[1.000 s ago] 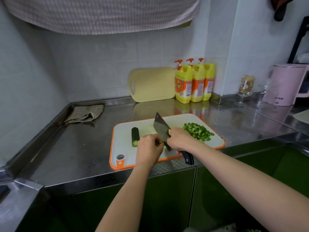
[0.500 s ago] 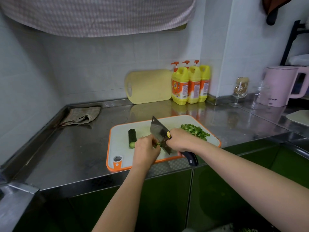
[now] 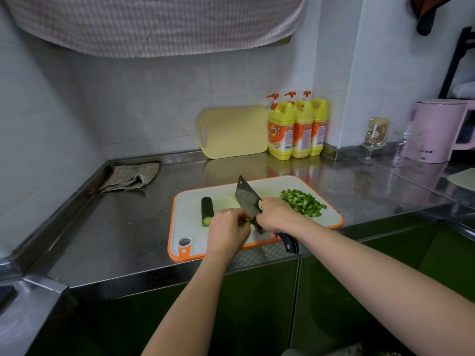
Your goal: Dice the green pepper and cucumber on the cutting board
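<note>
Pretty far in, I'd say. The green pepper dice (image 3: 302,202) sit in a loose heap on the far right part of the cutting board (image 3: 191,226), so that half looks done. The cucumber is what's left. A cucumber chunk (image 3: 207,210), skin still on, lies uncut on the left side of the board, well apart from the pepper heap.

The action is in between. The right hand (image 3: 279,217) is wrapped tight round the handle of the cleaver (image 3: 246,196), with the blade angled down onto the board. The left hand (image 3: 227,231) is right beside it, nearly touching, fingers curled down onto a small green piece (image 3: 248,221) at the blade's edge. The knuckles hide most of it, so I can't tell how much is left. My guess is it's cucumber being cut down. I don't see any pile of cucumber dice, though the hands could be hiding some.

So: pepper done, cucumber partway, chunk not started.

The board sits near the front edge of the steel counter (image 3: 115,240). There's a crumpled rag (image 3: 131,177) at the back left and a yellow board (image 3: 234,132) leaning on the wall. Next to that are three detergent bottles (image 3: 295,129), with a glass (image 3: 376,136) and a pink kettle (image 3: 437,131) off to the right. None of it crowds the board. The real squeeze is the left fingertips sitting so close to the blade, and the pepper heap just beside the right hand.
</note>
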Demonstrator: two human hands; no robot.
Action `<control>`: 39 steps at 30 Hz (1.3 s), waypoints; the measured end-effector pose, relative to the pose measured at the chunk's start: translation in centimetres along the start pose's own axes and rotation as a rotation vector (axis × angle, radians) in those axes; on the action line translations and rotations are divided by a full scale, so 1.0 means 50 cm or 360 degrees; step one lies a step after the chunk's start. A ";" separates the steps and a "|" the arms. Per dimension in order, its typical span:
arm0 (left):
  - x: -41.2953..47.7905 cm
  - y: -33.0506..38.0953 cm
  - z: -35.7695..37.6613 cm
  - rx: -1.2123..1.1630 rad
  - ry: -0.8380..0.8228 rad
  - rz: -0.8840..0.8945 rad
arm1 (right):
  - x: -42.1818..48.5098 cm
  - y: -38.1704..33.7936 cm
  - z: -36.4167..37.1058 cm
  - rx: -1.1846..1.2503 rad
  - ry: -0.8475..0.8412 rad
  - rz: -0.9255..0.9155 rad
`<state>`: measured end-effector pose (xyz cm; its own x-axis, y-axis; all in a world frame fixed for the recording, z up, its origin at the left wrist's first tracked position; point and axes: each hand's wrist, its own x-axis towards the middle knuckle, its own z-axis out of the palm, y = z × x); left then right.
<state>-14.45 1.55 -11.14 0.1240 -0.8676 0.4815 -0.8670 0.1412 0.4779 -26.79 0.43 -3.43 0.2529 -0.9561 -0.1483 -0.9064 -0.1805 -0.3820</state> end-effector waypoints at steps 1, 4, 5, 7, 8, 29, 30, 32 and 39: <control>0.000 0.000 0.000 0.0000 -0.0017 0.0004 | 0.000 0.000 0.000 0.0005 0.0000 0.0007; -0.001 -0.001 -0.003 0.0028 -0.0007 0.0024 | 0.001 0.003 0.000 0.0027 -0.0005 0.0027; -0.001 -0.002 -0.004 0.0053 0.0006 0.0035 | 0.001 0.007 -0.002 0.0025 -0.0008 0.0033; 0.001 -0.005 -0.007 0.0099 0.0003 0.0053 | 0.001 0.016 -0.008 0.0012 -0.0014 0.0051; 0.001 -0.006 -0.008 0.0099 -0.0006 0.0053 | 0.000 0.021 -0.011 0.0016 -0.0010 0.0056; -0.005 -0.004 -0.010 -0.0035 0.0044 0.0014 | -0.023 0.011 -0.028 0.0034 -0.0123 -0.0060; -0.005 -0.005 -0.010 -0.0043 0.0039 0.0009 | -0.021 0.007 -0.024 0.0016 -0.0114 -0.0059; -0.005 -0.005 -0.010 -0.0052 0.0026 0.0005 | -0.015 -0.002 -0.011 -0.0017 -0.0070 -0.0059; -0.005 -0.001 -0.015 -0.0080 -0.0064 -0.0029 | 0.010 0.007 0.007 0.0106 0.0128 -0.0060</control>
<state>-14.09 2.11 -10.72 0.1193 -0.8885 0.4430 -0.8393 0.1481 0.5231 -26.85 -0.05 -3.96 0.2558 -0.9648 -0.0603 -0.8717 -0.2032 -0.4459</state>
